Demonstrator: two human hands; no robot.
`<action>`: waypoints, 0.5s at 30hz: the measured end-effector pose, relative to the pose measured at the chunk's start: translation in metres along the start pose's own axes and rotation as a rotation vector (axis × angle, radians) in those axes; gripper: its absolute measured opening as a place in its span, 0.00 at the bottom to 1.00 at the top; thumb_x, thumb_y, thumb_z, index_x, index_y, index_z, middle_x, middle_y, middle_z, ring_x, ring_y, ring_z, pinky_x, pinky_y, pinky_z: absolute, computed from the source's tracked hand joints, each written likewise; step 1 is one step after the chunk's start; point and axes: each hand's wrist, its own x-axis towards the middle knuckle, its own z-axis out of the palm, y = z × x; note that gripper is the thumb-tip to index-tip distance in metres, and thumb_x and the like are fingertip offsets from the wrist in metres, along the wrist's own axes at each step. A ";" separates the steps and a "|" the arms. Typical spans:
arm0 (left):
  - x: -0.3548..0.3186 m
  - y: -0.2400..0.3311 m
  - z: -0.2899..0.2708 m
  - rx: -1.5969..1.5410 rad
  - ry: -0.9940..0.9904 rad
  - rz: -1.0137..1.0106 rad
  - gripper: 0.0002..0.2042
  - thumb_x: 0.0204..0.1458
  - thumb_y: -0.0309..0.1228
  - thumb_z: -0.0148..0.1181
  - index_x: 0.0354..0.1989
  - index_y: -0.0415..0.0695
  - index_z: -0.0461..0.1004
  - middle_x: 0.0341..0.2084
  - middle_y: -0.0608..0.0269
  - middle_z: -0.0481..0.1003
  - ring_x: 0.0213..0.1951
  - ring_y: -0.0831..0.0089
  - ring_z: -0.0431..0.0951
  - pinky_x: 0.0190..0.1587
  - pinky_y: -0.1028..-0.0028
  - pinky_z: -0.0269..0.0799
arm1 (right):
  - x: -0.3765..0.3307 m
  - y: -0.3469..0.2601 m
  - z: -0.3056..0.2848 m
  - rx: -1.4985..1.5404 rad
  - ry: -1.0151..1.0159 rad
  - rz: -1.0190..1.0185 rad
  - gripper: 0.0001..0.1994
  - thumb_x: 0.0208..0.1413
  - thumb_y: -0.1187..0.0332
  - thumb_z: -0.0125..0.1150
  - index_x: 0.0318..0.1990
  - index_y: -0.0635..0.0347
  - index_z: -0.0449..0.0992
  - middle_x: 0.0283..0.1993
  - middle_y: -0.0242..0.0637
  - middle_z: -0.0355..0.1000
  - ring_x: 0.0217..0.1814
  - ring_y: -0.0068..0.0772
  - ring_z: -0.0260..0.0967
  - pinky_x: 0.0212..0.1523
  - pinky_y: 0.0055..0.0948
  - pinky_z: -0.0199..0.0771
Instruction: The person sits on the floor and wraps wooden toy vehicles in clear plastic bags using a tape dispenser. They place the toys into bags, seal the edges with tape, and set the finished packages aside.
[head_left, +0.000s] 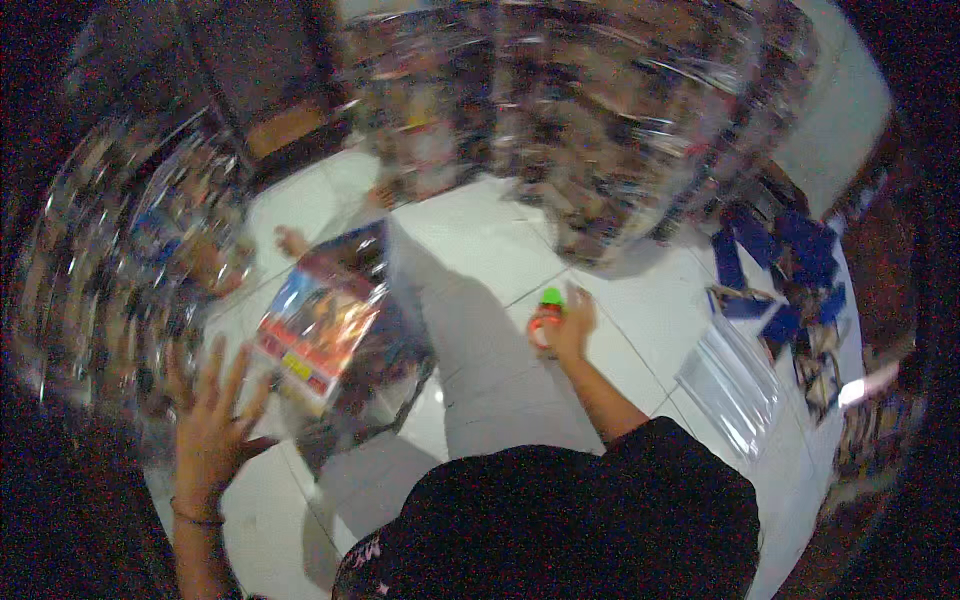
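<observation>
My right hand [572, 328] is around a small red-orange bottle with a bright green cap [551, 297], over the white tiled floor beside my leg. Its fingers are somewhat blurred, and they partly cover the bottle. On the left, my left hand [215, 400] is open, palm down with fingers spread, and grips nothing. Just beyond its fingertips lies a glossy book or magazine [322, 325] with a colourful cover, shiny like plastic wrap. It rests on a dark, blurred pile [375, 375] between my legs.
Tall rows of plastic-wrapped books or magazines [600, 110] stand ahead, with more stacks [110, 260] at the left. Clear plastic sleeves [735, 385] lie on the floor at right, near dark blue pieces [780, 250]. My outstretched grey-trousered leg [480, 350] crosses the middle.
</observation>
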 end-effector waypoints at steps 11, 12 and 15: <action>0.066 -0.053 -0.024 -0.052 0.224 -0.044 0.03 0.43 0.26 0.57 0.23 0.41 0.72 0.20 0.50 0.71 0.26 0.51 0.72 0.29 0.59 0.67 | -0.013 -0.277 -0.084 0.769 -0.880 -0.505 0.74 0.21 0.44 0.77 0.67 0.58 0.21 0.70 0.55 0.12 0.73 0.63 0.16 0.68 0.54 0.36; 0.089 -0.055 -0.032 -0.215 0.189 -0.161 0.04 0.45 0.26 0.57 0.25 0.39 0.72 0.21 0.48 0.72 0.26 0.49 0.72 0.29 0.59 0.67 | -0.021 -0.262 -0.064 0.652 -1.067 -0.508 0.73 0.23 0.44 0.76 0.67 0.59 0.22 0.71 0.55 0.16 0.73 0.61 0.21 0.68 0.51 0.38; 0.120 -0.072 -0.047 -0.415 0.298 -0.280 0.08 0.51 0.30 0.56 0.30 0.36 0.74 0.23 0.47 0.74 0.26 0.52 0.73 0.30 0.63 0.67 | -0.052 -0.228 -0.026 0.815 -1.374 -0.421 0.63 0.33 0.48 0.72 0.67 0.61 0.28 0.70 0.56 0.34 0.71 0.53 0.40 0.67 0.42 0.47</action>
